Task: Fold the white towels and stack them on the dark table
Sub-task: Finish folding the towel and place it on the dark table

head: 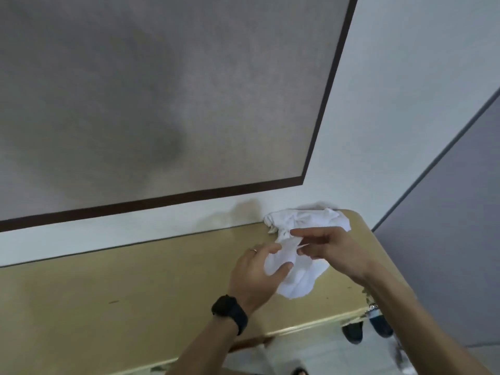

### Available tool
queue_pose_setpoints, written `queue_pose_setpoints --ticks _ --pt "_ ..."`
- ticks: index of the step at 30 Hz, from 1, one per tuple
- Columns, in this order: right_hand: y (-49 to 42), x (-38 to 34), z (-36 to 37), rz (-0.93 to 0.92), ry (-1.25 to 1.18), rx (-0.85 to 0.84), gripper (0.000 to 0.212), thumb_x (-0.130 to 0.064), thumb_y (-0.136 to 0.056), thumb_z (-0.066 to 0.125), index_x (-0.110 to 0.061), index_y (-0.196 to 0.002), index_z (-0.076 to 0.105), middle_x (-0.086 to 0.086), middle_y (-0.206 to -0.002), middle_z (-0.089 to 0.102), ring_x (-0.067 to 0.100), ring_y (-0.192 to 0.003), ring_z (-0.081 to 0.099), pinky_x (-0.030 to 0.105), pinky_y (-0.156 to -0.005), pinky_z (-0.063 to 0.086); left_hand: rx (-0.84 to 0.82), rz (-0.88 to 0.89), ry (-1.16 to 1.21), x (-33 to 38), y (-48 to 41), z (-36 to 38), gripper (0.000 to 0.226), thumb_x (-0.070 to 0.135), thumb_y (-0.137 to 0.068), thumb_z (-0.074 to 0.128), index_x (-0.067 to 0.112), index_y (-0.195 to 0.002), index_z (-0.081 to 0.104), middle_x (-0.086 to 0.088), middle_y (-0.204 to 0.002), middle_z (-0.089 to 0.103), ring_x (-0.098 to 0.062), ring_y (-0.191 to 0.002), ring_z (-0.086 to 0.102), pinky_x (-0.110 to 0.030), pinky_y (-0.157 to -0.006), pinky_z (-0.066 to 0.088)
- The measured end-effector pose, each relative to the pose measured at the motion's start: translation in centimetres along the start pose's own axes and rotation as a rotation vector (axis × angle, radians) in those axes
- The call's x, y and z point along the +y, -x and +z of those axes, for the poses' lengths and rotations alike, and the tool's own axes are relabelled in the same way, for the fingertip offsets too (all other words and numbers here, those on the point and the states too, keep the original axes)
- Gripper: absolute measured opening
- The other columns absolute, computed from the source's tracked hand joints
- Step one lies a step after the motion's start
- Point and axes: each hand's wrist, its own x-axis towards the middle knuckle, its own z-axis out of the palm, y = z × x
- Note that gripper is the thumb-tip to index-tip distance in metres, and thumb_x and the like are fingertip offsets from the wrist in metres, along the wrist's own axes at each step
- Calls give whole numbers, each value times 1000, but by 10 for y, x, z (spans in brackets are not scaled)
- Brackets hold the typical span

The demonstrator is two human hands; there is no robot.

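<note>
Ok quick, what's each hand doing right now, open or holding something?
Left hand: holding the towel, thumb and fingers curled round it.
Right hand: holding the same towel, pinching its upper part.

A crumpled white towel (292, 277) hangs pinched between the left hand (257, 272) and right hand (332, 247), over the tan table (135, 280). A bunched white towel (305, 219) lies just behind it, at the table's far right corner.
</note>
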Motion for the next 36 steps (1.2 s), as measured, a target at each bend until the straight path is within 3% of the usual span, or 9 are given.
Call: queue_pose_setpoints --ticks 5,8,10,14,20,24,28,32,36 --pt "15 -17 63 -57 -23 -22 33 0 -83 73 -17 -111 74 5 -99 77 15 -102 70 33 -97 52 1 33 -77 -33 27 -67 48 55 -86 60 47 -132 47 24 -128 54 -4 -117 47 -25 -92 44" --pt "19 -27 94 -75 -62 -24 32 5 -81 74 -15 -106 75 6 -95 77 15 -96 72 20 -85 55 -32 22 -106 -48 38 -92 53 52 -89 59 48 -139 42 20 -139 48 -7 -125 43 -26 -97 42" --pt "19 -33 112 -93 -73 -24 29 6 -79 75 -12 -103 75 3 -88 77 11 -88 73 13 -75 52 -46 4 -121 -56 44 -105 36 49 -91 58 41 -126 57 16 -138 50 -10 -125 44 -29 -99 42" --pt "11 -34 133 -121 -19 10 20 -6 -75 83 -14 -92 75 -6 -73 71 7 -73 66 17 -72 51 -68 -45 -65 -69 53 -123 10 42 -88 58 34 -95 58 14 -110 62 -10 -97 57 -37 -82 52" --pt "-5 -24 152 -174 287 101 15 -41 -80 78 -29 -81 69 0 -79 71 8 -73 64 23 -67 48 -124 -73 50 -78 62 -147 17 29 -73 65 27 -79 49 3 -78 63 -21 -74 59 -41 -65 51" --pt "-11 -24 158 -262 364 197 12 -40 -81 78 -31 -83 70 -11 -91 63 -3 -77 61 8 -67 44 -183 -138 108 -91 61 -166 24 43 -72 75 34 -87 59 11 -77 64 -10 -70 61 -25 -61 46" --pt "-13 -23 156 -283 346 181 9 -33 -87 74 -28 -82 69 -17 -76 66 0 -72 62 9 -65 43 -178 -108 -26 -112 60 -182 28 50 -77 70 28 -65 56 12 -64 55 -7 -60 50 -28 -59 38" --pt "-14 -18 152 -310 414 185 5 -27 -93 66 -29 -88 68 -17 -64 65 -1 -71 62 8 -62 41 -150 -68 -173 -132 60 -200 12 46 -89 60 43 -78 60 19 -82 65 0 -77 60 -25 -67 49" --pt "-19 -7 152 -331 511 183 12 -24 -96 60 -35 -92 62 -9 -70 68 1 -71 63 12 -63 45 -125 -2 -391 -151 56 -212 17 44 -95 53 35 -97 67 16 -91 67 -5 -80 59 -25 -67 46"
